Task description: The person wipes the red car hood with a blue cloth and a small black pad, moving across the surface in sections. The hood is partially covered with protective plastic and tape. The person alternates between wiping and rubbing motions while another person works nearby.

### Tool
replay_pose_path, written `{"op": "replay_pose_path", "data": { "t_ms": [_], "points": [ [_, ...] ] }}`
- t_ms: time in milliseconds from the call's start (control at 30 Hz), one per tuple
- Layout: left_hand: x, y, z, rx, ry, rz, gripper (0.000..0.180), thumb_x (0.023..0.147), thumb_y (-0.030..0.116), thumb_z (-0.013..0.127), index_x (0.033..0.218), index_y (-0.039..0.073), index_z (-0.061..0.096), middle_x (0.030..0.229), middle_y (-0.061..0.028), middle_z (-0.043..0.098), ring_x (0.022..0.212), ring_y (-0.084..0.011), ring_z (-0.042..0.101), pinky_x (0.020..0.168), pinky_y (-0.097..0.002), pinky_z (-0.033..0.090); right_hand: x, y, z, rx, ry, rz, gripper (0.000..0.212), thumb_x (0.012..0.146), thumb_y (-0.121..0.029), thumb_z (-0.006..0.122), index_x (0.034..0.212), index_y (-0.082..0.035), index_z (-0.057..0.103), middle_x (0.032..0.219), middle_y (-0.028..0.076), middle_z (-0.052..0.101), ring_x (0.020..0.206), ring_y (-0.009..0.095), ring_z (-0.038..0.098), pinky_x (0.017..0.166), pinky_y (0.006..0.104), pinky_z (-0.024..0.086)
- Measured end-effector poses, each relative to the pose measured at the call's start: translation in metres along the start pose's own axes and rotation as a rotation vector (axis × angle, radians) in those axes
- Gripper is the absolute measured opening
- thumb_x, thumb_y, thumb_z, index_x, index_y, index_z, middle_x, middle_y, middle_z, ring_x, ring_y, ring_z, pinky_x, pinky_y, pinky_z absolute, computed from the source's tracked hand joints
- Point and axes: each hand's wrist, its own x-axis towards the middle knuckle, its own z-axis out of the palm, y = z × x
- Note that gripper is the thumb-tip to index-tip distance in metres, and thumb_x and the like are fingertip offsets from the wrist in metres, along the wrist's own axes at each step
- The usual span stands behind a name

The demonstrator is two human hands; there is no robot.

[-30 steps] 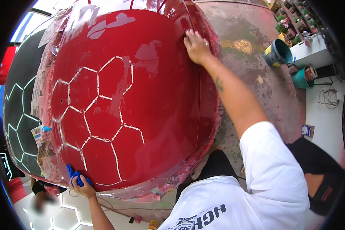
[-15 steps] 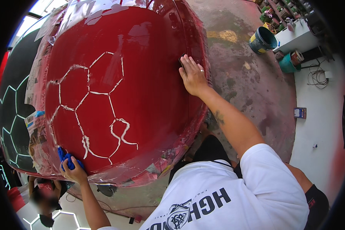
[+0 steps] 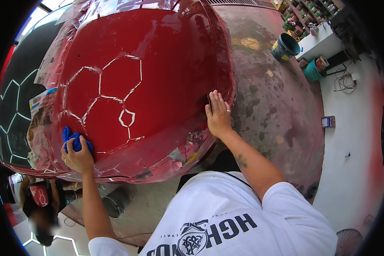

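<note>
A glossy red car body panel [image 3: 170,68] lies before me, with white hexagon-shaped light reflections across it. My left hand [image 3: 77,157] is closed round a crumpled blue cloth [image 3: 76,141] and presses it on the panel's near left part. At the right edge of the panel, my right hand [image 3: 219,116] rests flat, its fingers stretched out and a ring on one of them. A thin dark edge shows beside those fingers; I cannot tell whether it is an object or shadow.
Masking film and newspaper [image 3: 42,102] border the panel, beside a dark windscreen [image 3: 17,111]. To the right are a dark bucket [image 3: 285,47], a teal bucket [image 3: 313,71], coiled cable [image 3: 345,83] and a blue-and-white box [image 3: 328,122]. A fan [image 3: 349,241] stands lower right.
My view has shifted, so the panel sits higher in it. My right hand has slid toward me along the panel's right edge. The left hand still presses the cloth near the left corner.
</note>
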Motion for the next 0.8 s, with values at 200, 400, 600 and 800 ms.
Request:
{"op": "replay_pose_path", "data": {
  "t_ms": [200, 400, 600, 800],
  "points": [
    [-0.003, 0.004, 0.005, -0.042, 0.009, 0.018, 0.028, 0.088, 0.039, 0.083, 0.104, 0.016, 0.079, 0.122, -0.0125, 0.072, 0.109, -0.0412, 0.068, 0.091, -0.0554, 0.056, -0.057, -0.043, 0.011, 0.034, 0.077, 0.04, 0.061, 0.115, -0.038, 0.045, 0.165, -0.003, 0.039, 0.171, 0.02, 0.039, 0.159, 0.038, 0.036, 0.125, 0.057, 0.032],
    [-0.004, -0.01, -0.003, -0.02, 0.03, 0.012, 0.029, 0.087, 0.039, 0.084, 0.104, 0.016, 0.079, 0.122, -0.0123, 0.072, 0.108, -0.0411, 0.068, 0.092, -0.0549, 0.056, -0.015, -0.02, -0.064, 0.594, 0.273, 0.197, 0.053, 0.117, -0.041, 0.044, 0.146, 0.002, 0.054, 0.143, 0.026, 0.061, 0.132, 0.044, 0.058, 0.109, 0.0487, 0.047],
    [0.005, 0.027, 0.005, -0.007, 0.103, 0.115, 0.04, 0.087, 0.039, 0.084, 0.119, 0.016, 0.078, 0.129, -0.0145, 0.071, 0.116, -0.0427, 0.068, 0.101, -0.0561, 0.053, 0.02, 0.121, -0.093, 0.972, 0.458, 0.726, 0.029, 0.106, -0.031, 0.067, 0.104, -0.002, 0.07, 0.083, 0.002, 0.068, 0.069, 0.012, 0.065, 0.062, 0.0292, 0.053],
    [-0.022, 0.123, -0.035, -0.297, -0.218, 0.216, 0.032, 0.077, 0.036, 0.094, 0.095, 0.012, 0.081, 0.122, -0.0131, 0.074, 0.123, -0.0429, 0.064, 0.104, -0.0555, 0.052, 0.035, 0.17, -0.104, 0.81, 0.517, 0.622, 0.03, 0.104, -0.027, 0.07, 0.121, -0.003, 0.066, 0.094, 0.005, 0.071, 0.073, 0.015, 0.069, 0.059, 0.0295, 0.054]
  ]
}}
